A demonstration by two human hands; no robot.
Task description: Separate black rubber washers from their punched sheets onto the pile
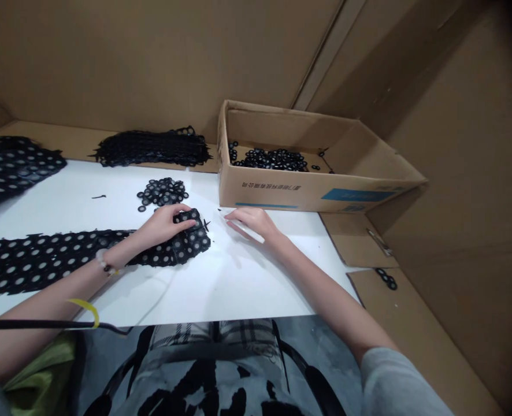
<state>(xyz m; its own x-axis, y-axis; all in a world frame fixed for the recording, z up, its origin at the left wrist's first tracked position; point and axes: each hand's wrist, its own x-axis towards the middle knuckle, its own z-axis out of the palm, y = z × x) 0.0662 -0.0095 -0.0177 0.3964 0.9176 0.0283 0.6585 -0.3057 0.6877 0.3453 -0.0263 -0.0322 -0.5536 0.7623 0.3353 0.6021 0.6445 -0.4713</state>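
Note:
My left hand (164, 224) grips the right end of a black sheet (189, 245) patterned with pale round dots, thumb on top. The sheet lies on the white table and runs left beneath my forearm. To the right, my right hand (256, 221) is closed around a thin white tool (245, 233) whose kind I cannot make out. Its tip points left and stands apart from the sheet. A small black scrap (207, 224) lies by the sheet's end. Just beyond my left hand is a pile of loose black rings (163, 192).
An open cardboard box (273, 193) with many black rings inside stands at the back right. Stacked black sheets (152, 148) lie along the back, with more dotted sheets (13, 167) at far left. Cardboard walls enclose the table. A black cable (43, 325) crosses the lower left.

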